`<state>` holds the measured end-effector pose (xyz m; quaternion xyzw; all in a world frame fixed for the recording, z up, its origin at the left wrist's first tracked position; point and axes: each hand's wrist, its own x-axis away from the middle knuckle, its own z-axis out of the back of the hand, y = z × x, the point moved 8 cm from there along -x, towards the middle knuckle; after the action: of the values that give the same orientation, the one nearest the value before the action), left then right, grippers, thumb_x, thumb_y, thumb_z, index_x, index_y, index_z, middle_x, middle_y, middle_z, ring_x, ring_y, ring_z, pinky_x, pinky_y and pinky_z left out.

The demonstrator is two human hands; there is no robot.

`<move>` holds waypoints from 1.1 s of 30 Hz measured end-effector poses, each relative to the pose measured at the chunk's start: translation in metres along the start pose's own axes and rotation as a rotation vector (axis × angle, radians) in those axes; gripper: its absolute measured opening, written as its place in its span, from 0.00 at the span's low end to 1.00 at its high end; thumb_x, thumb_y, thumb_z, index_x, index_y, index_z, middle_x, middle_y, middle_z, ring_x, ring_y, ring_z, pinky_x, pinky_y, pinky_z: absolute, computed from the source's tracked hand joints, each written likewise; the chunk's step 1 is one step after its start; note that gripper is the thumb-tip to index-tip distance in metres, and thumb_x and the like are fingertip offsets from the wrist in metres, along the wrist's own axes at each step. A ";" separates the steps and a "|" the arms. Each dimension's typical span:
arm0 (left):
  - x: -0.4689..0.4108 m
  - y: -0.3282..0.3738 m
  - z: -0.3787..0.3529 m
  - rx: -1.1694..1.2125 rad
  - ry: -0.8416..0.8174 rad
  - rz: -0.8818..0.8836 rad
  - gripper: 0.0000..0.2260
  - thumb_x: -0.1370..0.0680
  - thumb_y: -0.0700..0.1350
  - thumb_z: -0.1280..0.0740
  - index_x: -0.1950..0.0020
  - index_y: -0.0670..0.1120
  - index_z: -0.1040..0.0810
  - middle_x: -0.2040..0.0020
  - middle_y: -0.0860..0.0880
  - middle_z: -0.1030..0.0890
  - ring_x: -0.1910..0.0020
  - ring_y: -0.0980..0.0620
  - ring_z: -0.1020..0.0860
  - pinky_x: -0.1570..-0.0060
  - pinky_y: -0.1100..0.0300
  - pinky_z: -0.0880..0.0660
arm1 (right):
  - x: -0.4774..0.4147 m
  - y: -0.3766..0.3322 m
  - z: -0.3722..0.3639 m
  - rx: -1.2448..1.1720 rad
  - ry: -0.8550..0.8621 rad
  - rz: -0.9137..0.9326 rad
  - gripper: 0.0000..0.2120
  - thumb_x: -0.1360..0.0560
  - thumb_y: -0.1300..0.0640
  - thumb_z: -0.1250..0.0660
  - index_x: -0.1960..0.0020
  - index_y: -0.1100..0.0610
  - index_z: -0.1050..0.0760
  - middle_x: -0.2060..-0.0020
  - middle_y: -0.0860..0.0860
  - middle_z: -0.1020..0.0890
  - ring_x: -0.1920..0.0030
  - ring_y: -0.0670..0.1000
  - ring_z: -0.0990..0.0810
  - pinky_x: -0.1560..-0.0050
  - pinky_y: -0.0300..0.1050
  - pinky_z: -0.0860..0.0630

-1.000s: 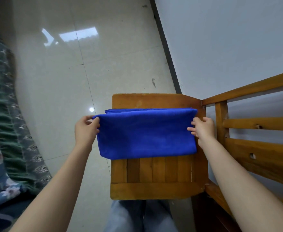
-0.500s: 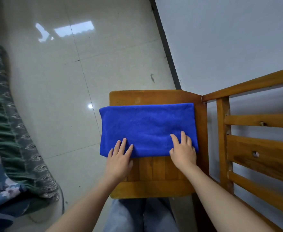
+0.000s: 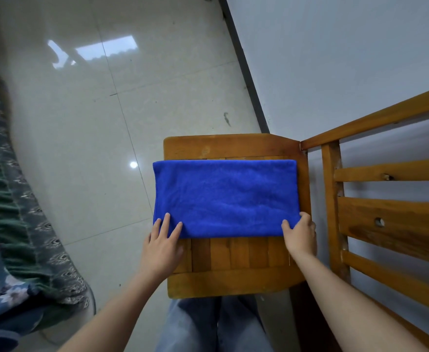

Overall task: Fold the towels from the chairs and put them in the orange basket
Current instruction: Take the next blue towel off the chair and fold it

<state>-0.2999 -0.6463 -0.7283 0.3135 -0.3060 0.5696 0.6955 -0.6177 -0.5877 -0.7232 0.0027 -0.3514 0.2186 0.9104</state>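
Both hands sat at the near edge of the blue towel (image 3: 226,196); the left hand (image 3: 161,246) lay flat, fingers straight, on the near-left corner; the right hand (image 3: 300,237) pinched the near-right corner, thumb on top and fingers curled at the side edge. Pale tiled floor (image 3: 81,123) and a grey wall (image 3: 335,59) filled most of the view; a green patterned cover (image 3: 2,224) ran down the left; the wooden chair (image 3: 233,278) stood by the wall, its slatted back to the right; the towel lay on the seat as a long flat strip, its left end just overhanging the seat edge; the orange basket was out of view. The folding looked part done, with a lengthwise fold smoothed down; the next move probably called for lifting one short end and laying it across onto the other, corners matched, before any carry to the basket.
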 end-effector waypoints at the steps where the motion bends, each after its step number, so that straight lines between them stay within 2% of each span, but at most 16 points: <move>1: 0.001 -0.001 -0.002 0.012 -0.006 0.007 0.26 0.19 0.53 0.46 0.24 0.54 0.53 0.23 0.46 0.59 0.24 0.45 0.57 0.27 0.51 0.50 | -0.001 0.000 0.001 -0.106 0.025 -0.043 0.27 0.23 0.53 0.37 0.29 0.60 0.41 0.35 0.61 0.32 0.38 0.60 0.28 0.46 0.51 0.26; 3: 0.001 -0.002 -0.005 0.036 -0.021 0.018 0.27 0.19 0.54 0.46 0.24 0.54 0.54 0.23 0.47 0.59 0.24 0.45 0.57 0.27 0.51 0.50 | -0.004 0.001 -0.001 -0.235 0.026 -0.153 0.30 0.24 0.53 0.35 0.28 0.61 0.42 0.33 0.61 0.33 0.37 0.61 0.29 0.43 0.54 0.27; 5: 0.001 -0.002 -0.006 0.044 -0.040 0.017 0.27 0.19 0.54 0.46 0.24 0.55 0.54 0.23 0.47 0.59 0.24 0.45 0.57 0.27 0.51 0.50 | -0.008 0.003 -0.004 -0.287 0.003 -0.243 0.27 0.25 0.54 0.33 0.31 0.62 0.37 0.35 0.62 0.31 0.39 0.62 0.27 0.45 0.53 0.26; 7: 0.000 -0.003 -0.006 0.038 -0.053 0.007 0.27 0.20 0.54 0.46 0.24 0.55 0.54 0.23 0.47 0.59 0.24 0.44 0.57 0.27 0.50 0.50 | -0.012 0.002 -0.005 -0.322 -0.021 -0.256 0.12 0.25 0.57 0.33 0.46 0.63 0.28 0.43 0.62 0.24 0.49 0.59 0.23 0.54 0.49 0.25; 8: -0.001 -0.003 -0.005 0.034 -0.055 0.001 0.27 0.20 0.55 0.46 0.24 0.55 0.54 0.23 0.47 0.59 0.24 0.44 0.57 0.27 0.50 0.50 | -0.013 0.001 -0.003 -0.319 -0.027 -0.238 0.06 0.25 0.59 0.34 0.54 0.62 0.27 0.47 0.62 0.22 0.55 0.57 0.23 0.59 0.47 0.27; 9: -0.002 -0.004 -0.005 0.031 -0.056 -0.003 0.27 0.20 0.55 0.46 0.24 0.55 0.54 0.23 0.47 0.59 0.24 0.44 0.57 0.27 0.49 0.50 | -0.015 -0.001 0.001 -0.293 -0.017 -0.208 0.06 0.25 0.60 0.35 0.58 0.61 0.29 0.50 0.62 0.21 0.59 0.55 0.24 0.62 0.45 0.29; 11: -0.002 -0.006 -0.004 0.028 -0.054 -0.003 0.27 0.20 0.55 0.45 0.24 0.55 0.53 0.23 0.47 0.58 0.24 0.44 0.57 0.27 0.49 0.50 | -0.013 -0.006 0.012 -0.246 0.037 -0.159 0.04 0.25 0.60 0.35 0.55 0.60 0.28 0.52 0.59 0.20 0.60 0.54 0.25 0.64 0.43 0.28; 13: -0.001 -0.007 -0.004 0.017 -0.049 -0.004 0.27 0.20 0.55 0.45 0.24 0.55 0.53 0.23 0.47 0.58 0.24 0.44 0.56 0.27 0.49 0.50 | -0.003 -0.010 0.028 -0.180 0.152 -0.115 0.06 0.25 0.59 0.35 0.50 0.60 0.28 0.53 0.57 0.21 0.58 0.56 0.23 0.61 0.46 0.26; 16: 0.003 -0.004 -0.006 0.024 -0.056 -0.009 0.27 0.20 0.54 0.45 0.24 0.54 0.53 0.23 0.47 0.57 0.24 0.44 0.56 0.27 0.49 0.50 | 0.018 -0.008 0.049 -0.130 0.316 -0.058 0.08 0.24 0.59 0.37 0.46 0.61 0.29 0.52 0.58 0.21 0.54 0.59 0.21 0.61 0.47 0.29; 19: 0.007 0.000 -0.011 0.079 -0.090 -0.026 0.27 0.20 0.54 0.45 0.23 0.54 0.53 0.22 0.48 0.55 0.24 0.45 0.54 0.27 0.50 0.48 | 0.030 -0.006 0.054 -0.148 0.367 -0.045 0.09 0.24 0.59 0.37 0.45 0.61 0.29 0.50 0.59 0.21 0.53 0.59 0.22 0.60 0.46 0.31; 22: 0.007 0.004 -0.012 0.125 -0.096 -0.050 0.27 0.20 0.53 0.44 0.23 0.53 0.52 0.22 0.49 0.54 0.24 0.46 0.53 0.27 0.51 0.47 | 0.045 -0.026 0.050 -0.137 0.379 0.112 0.10 0.25 0.58 0.36 0.46 0.61 0.28 0.49 0.57 0.22 0.52 0.57 0.24 0.60 0.44 0.34; 25: 0.007 0.005 -0.012 0.221 -0.088 -0.041 0.27 0.20 0.53 0.43 0.24 0.52 0.50 0.22 0.50 0.52 0.24 0.48 0.51 0.27 0.52 0.46 | 0.065 -0.054 0.037 -0.140 0.350 0.241 0.09 0.25 0.57 0.35 0.48 0.61 0.27 0.48 0.56 0.25 0.50 0.53 0.26 0.59 0.43 0.34; 30: 0.006 0.001 -0.014 0.297 -0.078 -0.038 0.27 0.20 0.53 0.42 0.24 0.52 0.48 0.23 0.52 0.49 0.24 0.50 0.50 0.27 0.53 0.46 | 0.120 -0.116 -0.008 -0.050 0.256 0.573 0.08 0.28 0.56 0.32 0.53 0.59 0.26 0.53 0.56 0.23 0.51 0.58 0.24 0.61 0.44 0.30; 33: 0.003 -0.002 -0.015 0.292 -0.079 -0.042 0.27 0.20 0.52 0.42 0.24 0.52 0.47 0.23 0.53 0.49 0.24 0.50 0.51 0.27 0.53 0.46 | 0.127 -0.136 -0.050 0.057 0.010 0.568 0.09 0.22 0.51 0.39 0.47 0.56 0.30 0.46 0.50 0.27 0.44 0.50 0.29 0.58 0.38 0.36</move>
<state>-0.2968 -0.6328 -0.7352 0.4399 -0.2401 0.5806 0.6417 -0.4481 -0.6531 -0.6594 -0.0712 -0.3273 0.4748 0.8138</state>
